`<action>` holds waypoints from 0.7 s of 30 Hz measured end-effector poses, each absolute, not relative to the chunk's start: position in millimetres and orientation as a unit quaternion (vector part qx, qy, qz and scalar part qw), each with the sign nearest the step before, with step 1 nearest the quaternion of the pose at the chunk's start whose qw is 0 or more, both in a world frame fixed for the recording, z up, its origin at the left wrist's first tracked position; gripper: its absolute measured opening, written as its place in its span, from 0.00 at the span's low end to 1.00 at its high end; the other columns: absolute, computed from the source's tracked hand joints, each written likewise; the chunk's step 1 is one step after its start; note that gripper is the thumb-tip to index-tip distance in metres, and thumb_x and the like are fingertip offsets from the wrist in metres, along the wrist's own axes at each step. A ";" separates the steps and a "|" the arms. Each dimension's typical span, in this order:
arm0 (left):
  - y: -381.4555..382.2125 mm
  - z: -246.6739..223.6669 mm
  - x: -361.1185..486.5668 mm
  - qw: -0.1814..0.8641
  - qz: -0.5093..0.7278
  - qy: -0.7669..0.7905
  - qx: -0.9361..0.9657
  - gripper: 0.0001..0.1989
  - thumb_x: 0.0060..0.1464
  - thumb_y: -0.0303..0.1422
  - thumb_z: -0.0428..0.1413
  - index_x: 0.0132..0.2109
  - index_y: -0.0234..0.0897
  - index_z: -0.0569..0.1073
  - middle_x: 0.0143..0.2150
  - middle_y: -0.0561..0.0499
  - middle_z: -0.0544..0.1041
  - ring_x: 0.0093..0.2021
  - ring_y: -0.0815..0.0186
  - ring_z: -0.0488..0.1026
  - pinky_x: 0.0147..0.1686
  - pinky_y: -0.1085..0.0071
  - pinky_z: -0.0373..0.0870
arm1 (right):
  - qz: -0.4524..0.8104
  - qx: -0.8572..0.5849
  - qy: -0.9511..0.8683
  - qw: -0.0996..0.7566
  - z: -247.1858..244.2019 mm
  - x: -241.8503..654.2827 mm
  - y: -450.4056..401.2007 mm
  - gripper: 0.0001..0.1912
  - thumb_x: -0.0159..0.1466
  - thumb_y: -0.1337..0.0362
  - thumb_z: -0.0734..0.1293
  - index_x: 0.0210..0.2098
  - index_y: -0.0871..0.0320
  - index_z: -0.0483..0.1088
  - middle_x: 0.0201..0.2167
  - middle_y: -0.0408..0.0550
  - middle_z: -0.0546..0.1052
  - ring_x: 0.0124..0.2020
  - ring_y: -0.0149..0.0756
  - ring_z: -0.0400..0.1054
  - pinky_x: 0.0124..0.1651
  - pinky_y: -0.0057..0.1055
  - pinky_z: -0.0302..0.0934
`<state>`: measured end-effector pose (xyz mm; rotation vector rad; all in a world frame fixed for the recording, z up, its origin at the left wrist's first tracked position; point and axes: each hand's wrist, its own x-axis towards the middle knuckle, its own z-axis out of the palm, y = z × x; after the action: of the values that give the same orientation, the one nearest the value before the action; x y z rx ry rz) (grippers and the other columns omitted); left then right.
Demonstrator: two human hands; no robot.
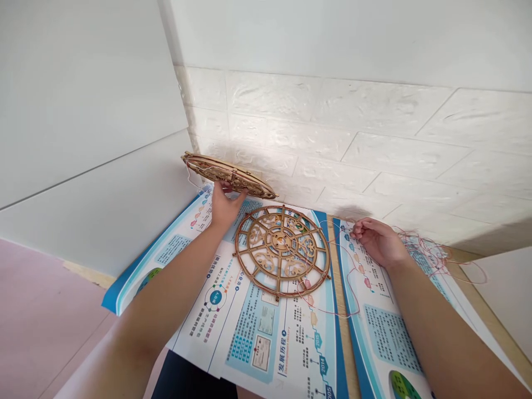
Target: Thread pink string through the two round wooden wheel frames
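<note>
Laser-cut plywood, pale brown: two openwork discs in view. Our left hand (224, 204) holds the raised wooden disc (229, 175) from beneath, fingers curled up to its underside, thumb side hidden, so the exact grip cannot be told. The disc is tilted, clear of the bench (344, 354), at about 11 o'clock from the flat wooden wheel (282, 250). That wheel lies face-up on the left poster (249, 327), spokes and carved panels showing.

Our right hand (376, 239) rests at 3 o'clock from the wheel, on the right poster (386, 332), fingers loosely bent and pinching or touching the thin red wire (344, 310); whether it is actually gripped we cannot tell. The wire loops from the wheel's rim toward 5 o'clock, and a tangle (432, 255) lies further right.

Judgement: we are mid-assembly, one disc lifted, wire being sorted. The next move seems to call for keeping the wire free of snags while the raised disc is lined up over the wheel.
</note>
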<state>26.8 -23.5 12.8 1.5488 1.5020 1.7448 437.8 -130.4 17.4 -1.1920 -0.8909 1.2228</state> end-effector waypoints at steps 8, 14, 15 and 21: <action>-22.6 14.9 27.0 0.427 0.555 0.564 0.439 0.22 0.46 0.44 0.71 0.37 0.38 0.69 0.38 0.47 0.79 0.29 0.62 0.76 0.22 0.69 0.68 | 0.520 -0.508 -0.376 0.574 19.1 435.1 -130.1 0.10 0.49 0.58 0.78 0.24 0.56 0.75 0.25 0.45 0.69 0.27 0.31 0.61 0.33 0.30 0.67; -18.7 17.0 19.0 0.518 0.583 0.504 0.371 0.22 0.43 0.40 0.73 0.39 0.34 0.73 0.40 0.45 0.81 0.29 0.66 0.77 0.21 0.74 0.70 | 0.515 -0.511 -0.374 0.578 17.6 436.0 -129.8 0.10 0.49 0.59 0.78 0.24 0.54 0.75 0.25 0.45 0.70 0.27 0.32 0.61 0.32 0.31 0.68; -18.6 16.4 18.6 0.520 0.590 0.496 0.369 0.23 0.42 0.42 0.74 0.38 0.34 0.73 0.40 0.46 0.81 0.30 0.65 0.77 0.21 0.74 0.71 | 0.515 -0.511 -0.373 0.579 17.4 436.4 -130.0 0.10 0.49 0.59 0.79 0.24 0.54 0.75 0.26 0.46 0.70 0.28 0.33 0.61 0.32 0.32 0.68; -20.6 13.5 22.2 0.466 0.627 0.463 0.419 0.29 0.36 0.51 0.73 0.35 0.36 0.71 0.35 0.49 0.78 0.28 0.66 0.75 0.17 0.74 0.66 | 0.515 -0.508 -0.379 0.577 17.8 436.8 -131.2 0.11 0.50 0.59 0.79 0.25 0.53 0.74 0.26 0.46 0.70 0.28 0.33 0.61 0.32 0.33 0.68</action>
<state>22.2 -20.6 13.5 1.0280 1.1369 1.5378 436.8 -131.2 17.8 -1.1888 -0.8876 1.2060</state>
